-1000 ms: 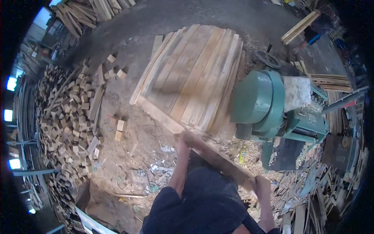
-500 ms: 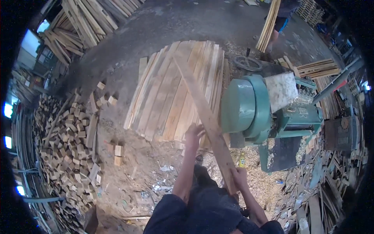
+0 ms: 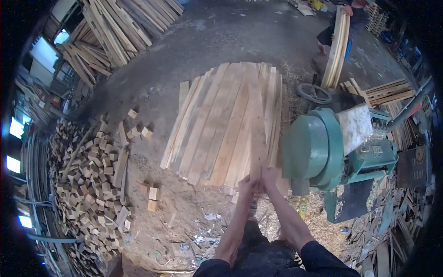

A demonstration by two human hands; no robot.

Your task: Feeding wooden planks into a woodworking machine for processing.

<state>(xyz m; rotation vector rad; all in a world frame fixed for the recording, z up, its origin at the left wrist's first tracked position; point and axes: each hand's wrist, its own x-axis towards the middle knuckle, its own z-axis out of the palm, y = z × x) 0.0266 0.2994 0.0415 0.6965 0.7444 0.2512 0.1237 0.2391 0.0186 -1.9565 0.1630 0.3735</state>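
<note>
The person's left hand [image 3: 248, 185] and right hand [image 3: 268, 179] are close together at the near end of a long, flat, pale-brown wooden plank [image 3: 257, 129]. The left hand has its fingers curled around the plank's left edge; the right hand clasps the opposite edge. The plank points away from the person, above the right part of a broad stack of pale, weathered wooden boards [image 3: 207, 124]; whether its far end touches the boards, I cannot tell.

Just right of the stack is a green-painted metal machine with a rounded housing [image 3: 304, 147]. A small marking [image 3: 377, 149] on its lower body is too small to make out. A whitish, stained rectangular sheet [image 3: 355, 127] leans on the machine, and a grey spoked metal wheel [image 3: 314, 93] is behind it.

A slim yellow-green bottle [image 3: 302, 207] is on the ground among pale wood shavings [image 3: 325, 235], near the right forearm; its contents cannot be told. To the left is a large heap of short, square-ended wooden offcuts [image 3: 94, 184], with two small pale wooden blocks [image 3: 152, 199] between heap and stack. At upper right, a co-worker's hand [image 3: 347, 10] holds a tall bundle of light wooden strips [image 3: 336, 51].
</note>
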